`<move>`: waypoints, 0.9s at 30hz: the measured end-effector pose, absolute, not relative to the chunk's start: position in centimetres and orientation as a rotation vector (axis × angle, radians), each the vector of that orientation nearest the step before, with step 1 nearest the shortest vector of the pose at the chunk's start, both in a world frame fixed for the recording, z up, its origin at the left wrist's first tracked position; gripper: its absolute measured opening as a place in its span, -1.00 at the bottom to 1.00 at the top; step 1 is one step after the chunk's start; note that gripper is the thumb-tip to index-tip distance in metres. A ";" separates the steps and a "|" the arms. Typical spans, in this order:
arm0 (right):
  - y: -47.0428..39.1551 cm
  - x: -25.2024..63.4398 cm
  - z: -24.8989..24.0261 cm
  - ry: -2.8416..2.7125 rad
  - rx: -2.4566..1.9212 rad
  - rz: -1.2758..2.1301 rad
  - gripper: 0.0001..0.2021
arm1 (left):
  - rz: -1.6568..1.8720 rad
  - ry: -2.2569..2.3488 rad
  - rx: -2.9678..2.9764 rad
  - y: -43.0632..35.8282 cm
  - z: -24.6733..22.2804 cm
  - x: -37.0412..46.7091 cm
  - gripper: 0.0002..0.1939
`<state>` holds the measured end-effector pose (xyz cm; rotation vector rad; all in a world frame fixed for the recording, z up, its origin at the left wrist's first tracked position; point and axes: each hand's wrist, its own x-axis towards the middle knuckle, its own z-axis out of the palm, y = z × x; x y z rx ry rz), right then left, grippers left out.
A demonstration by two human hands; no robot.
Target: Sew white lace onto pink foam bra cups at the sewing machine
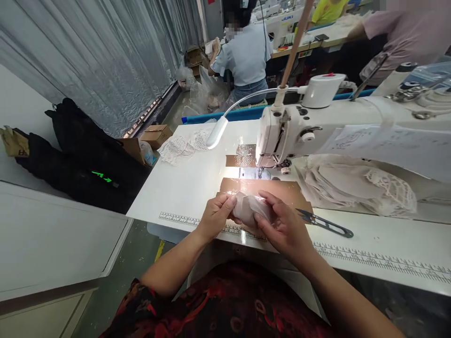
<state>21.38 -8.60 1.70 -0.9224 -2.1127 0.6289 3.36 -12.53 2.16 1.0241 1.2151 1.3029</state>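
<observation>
Between my hands, over the front of the sewing table [169, 188], is a small piece of pale, thin fabric [248, 209]. My left hand [217, 213] pinches its left edge between thumb and fingers. The right side of the fabric is in my right hand [283, 224], thumb in front and fingers curled behind. Just beyond my hands stands a white sewing machine [276, 136], its needle area lit. Brown tape or board [268, 186] covers the table below the needle. Thread snips [326, 223] lie right of my right hand, touching nothing I hold.
White lace pieces [185, 146] lie at the table's far left. Stacked pale fabric pieces [352, 183] sit under the machine arm at right. A bendy lamp [217, 133] reaches over the table. Cardboard boxes [155, 136] stand beyond the left edge. A person [243, 56] sits ahead.
</observation>
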 end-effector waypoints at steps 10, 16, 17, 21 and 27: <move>-7.4 19.0 4.2 -2.346 -0.522 0.679 -0.67 | 1.323 1.193 0.999 -13.3 2.7 2.2 -0.59; -7.5 19.1 4.5 -2.166 -0.609 0.737 -0.96 | 1.489 1.212 0.871 -12.7 2.6 0.3 -0.58; -7.6 19.4 4.4 -2.120 -0.613 0.781 -0.95 | 1.528 1.250 0.858 -12.4 2.7 -0.6 -0.58; -7.9 21.0 4.2 -1.833 -0.779 1.179 -0.88 | 1.493 1.598 0.924 -10.7 3.3 -6.7 -0.61; -7.9 22.3 3.1 -1.417 -0.941 1.511 -0.83 | 1.161 2.181 1.293 -9.9 4.6 -13.9 -0.73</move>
